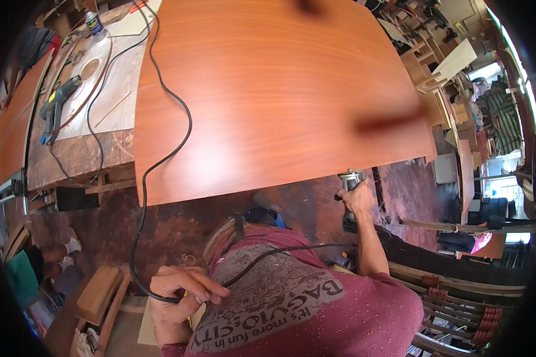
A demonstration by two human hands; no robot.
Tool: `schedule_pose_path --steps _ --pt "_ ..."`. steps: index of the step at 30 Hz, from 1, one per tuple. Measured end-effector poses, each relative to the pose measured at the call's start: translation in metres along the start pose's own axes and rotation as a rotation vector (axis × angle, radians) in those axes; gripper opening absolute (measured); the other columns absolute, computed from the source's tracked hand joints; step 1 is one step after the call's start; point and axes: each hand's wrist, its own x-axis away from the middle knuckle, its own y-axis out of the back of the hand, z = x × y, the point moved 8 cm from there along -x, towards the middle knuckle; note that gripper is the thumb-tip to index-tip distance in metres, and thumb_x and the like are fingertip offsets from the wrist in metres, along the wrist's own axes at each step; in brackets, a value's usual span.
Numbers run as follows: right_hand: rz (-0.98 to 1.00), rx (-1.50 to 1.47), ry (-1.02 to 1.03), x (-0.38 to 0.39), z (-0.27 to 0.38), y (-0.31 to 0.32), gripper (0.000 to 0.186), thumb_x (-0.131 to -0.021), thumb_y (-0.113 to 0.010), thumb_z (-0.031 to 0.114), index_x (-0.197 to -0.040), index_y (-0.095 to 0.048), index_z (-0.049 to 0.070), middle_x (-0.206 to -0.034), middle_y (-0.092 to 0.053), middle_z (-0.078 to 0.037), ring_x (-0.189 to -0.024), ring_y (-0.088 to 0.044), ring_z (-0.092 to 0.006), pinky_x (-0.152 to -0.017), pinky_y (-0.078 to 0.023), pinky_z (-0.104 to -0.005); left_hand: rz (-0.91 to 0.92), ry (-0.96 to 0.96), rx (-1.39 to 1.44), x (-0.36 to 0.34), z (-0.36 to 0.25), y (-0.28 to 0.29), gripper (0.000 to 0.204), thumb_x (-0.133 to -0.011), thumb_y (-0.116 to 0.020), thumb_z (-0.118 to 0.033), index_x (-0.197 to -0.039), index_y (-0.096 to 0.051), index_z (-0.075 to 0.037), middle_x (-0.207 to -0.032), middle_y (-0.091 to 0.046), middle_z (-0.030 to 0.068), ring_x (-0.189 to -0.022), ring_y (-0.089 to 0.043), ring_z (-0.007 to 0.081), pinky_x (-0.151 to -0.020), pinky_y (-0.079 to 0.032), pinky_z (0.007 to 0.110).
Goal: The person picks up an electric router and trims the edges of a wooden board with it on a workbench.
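Observation:
My right hand is closed around a corded trim router, with its silver metal base toward the near edge of a large wood-grain laminate panel. Whether the base touches that edge I cannot tell. A black power cord runs over the panel's left part and hangs down to my left hand, whose fingers are closed on it in front of my chest. From there the cord crosses my shirt toward the router.
Left of the panel, a worn workbench holds a green-and-black pistol-shaped power tool and a spray can. Wooden pieces lie at lower left, near another person's feet. Slatted wood stands at lower right. Dark blurs cross the panel.

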Motion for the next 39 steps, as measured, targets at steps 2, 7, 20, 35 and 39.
schedule_pose_path --steps 2,7,20,35,39 --pt "0.002 0.016 0.009 0.010 0.011 -0.001 0.103 -0.064 -0.087 0.037 -0.142 -0.040 -0.011 -0.107 -0.073 -0.029 -0.101 -0.073 -0.0434 -0.092 -0.057 -0.0482 -0.060 0.016 -0.041 0.013 -0.008 0.014 0.004 -0.075 -0.067 -0.003 -0.071 -0.068 -0.002 -0.084 -0.077 0.0261 -0.065 -0.074 0.0247 -0.063 -0.060 0.034" --pt "-0.025 0.005 0.053 0.024 0.029 -0.013 0.097 -0.061 -0.090 0.038 -0.134 -0.048 -0.011 -0.107 -0.074 -0.028 -0.101 -0.073 -0.0416 -0.089 -0.058 -0.0475 -0.176 0.034 -0.065 0.042 -0.024 0.038 0.010 -0.063 -0.058 0.004 -0.067 -0.066 -0.002 -0.082 -0.077 0.0249 -0.064 -0.074 0.0240 -0.064 -0.060 0.034" --pt "-0.062 0.014 0.085 0.075 0.077 -0.015 0.079 -0.068 -0.083 0.035 -0.127 -0.053 -0.009 -0.115 -0.070 -0.034 -0.109 -0.070 -0.0471 -0.096 -0.056 -0.0524 -0.017 -0.042 -0.080 0.090 -0.048 0.087 0.021 -0.069 -0.059 0.015 -0.080 -0.067 -0.001 -0.099 -0.079 0.0214 -0.089 -0.079 0.0274 -0.079 -0.063 0.037" --pt "-0.046 0.031 0.045 0.111 0.114 -0.026 0.088 -0.065 -0.085 0.035 -0.133 -0.049 -0.008 -0.106 -0.073 -0.032 -0.101 -0.072 -0.0477 -0.091 -0.057 -0.0521 -0.080 0.016 -0.082 0.092 -0.057 0.139 0.019 -0.068 -0.056 0.014 -0.074 -0.065 -0.001 -0.097 -0.078 0.0233 -0.079 -0.078 0.0255 -0.072 -0.063 0.035" --pt "-0.088 0.011 0.035 0.122 0.122 -0.034 0.087 -0.064 -0.085 0.035 -0.131 -0.051 -0.008 -0.105 -0.072 -0.034 -0.100 -0.072 -0.0480 -0.090 -0.057 -0.0524 -0.068 0.013 -0.051 0.087 -0.060 0.163 0.018 -0.069 -0.056 0.014 -0.075 -0.065 0.000 -0.097 -0.078 0.0244 -0.080 -0.078 0.0258 -0.072 -0.063 0.034"
